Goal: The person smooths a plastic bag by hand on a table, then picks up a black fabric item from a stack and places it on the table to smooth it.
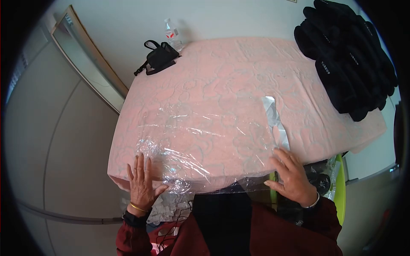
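Observation:
A clear plastic bag lies spread over the near part of the pink cloth. A whitish strip runs along its right end. My left hand rests on the bag's lower left corner, fingers spread and pointing away from me. At the lower right, my right hand lies by the bag's edge below the strip, with its fingers apart and thumb out to the left. Neither hand grips anything. The bag's near edge hangs a little past the table edge.
A pink patterned cloth covers the table. Black padded items are piled at the back right. A black strapped pouch and a plastic bottle stand at the back left. A green chair holds bagged dark items below right.

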`<act>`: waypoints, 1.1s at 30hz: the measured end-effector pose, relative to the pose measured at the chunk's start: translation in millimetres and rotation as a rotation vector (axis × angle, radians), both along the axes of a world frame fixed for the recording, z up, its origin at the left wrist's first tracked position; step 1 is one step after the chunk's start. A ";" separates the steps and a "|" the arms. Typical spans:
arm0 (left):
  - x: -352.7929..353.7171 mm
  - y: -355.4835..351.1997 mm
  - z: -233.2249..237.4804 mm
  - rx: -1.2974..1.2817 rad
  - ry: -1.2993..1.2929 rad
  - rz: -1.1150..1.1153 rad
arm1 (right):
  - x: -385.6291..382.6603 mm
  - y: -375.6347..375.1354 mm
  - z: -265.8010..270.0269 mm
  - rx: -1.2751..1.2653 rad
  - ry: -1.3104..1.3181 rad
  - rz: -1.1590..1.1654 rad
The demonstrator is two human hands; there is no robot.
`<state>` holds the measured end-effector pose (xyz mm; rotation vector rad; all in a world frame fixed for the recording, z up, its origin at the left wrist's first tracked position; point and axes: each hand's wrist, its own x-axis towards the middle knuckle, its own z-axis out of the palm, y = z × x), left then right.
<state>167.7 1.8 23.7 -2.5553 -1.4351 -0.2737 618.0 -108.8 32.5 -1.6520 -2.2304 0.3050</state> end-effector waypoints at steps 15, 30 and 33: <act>184.5 -6.6 -26.5 -0.160 -0.284 -0.337 | -26.2 48.0 -10.5 0.047 -0.141 0.035; 9.2 68.2 -23.6 -0.095 -0.225 0.161 | -10.3 53.8 -12.5 0.051 -0.202 -0.012; 11.5 66.9 -24.0 -0.023 -0.288 0.120 | -9.0 48.5 -14.2 0.053 -0.212 -0.034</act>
